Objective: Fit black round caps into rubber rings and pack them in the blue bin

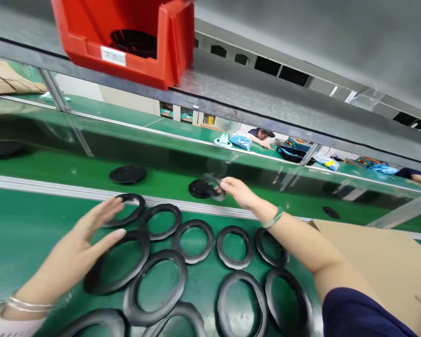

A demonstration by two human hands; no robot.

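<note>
My left hand point(80, 243), fingers stretched and thumb apart, hovers over the left side of a group of black rings point(193, 241). It is nearest a ring point(131, 210) at the back left; whether it touches that ring I cannot tell. My right hand point(239, 192) reaches out over the green belt, its fingers closed on a dark ring-shaped part point(214, 187) that is smeared by motion. Just behind and left of that part, a round black piece point(198, 188) lies on the belt. Several black rings lie flat on the green table point(56, 210), some overlapping.
Above, a red bin point(115, 70) holding a black round part stands on a metal shelf point(231, 89). Another black disc point(127, 174) is on the belt point(73, 171). Cardboard point(372, 262) lies at right. Behind a clear panel, a person point(261, 138) leans over a far bench.
</note>
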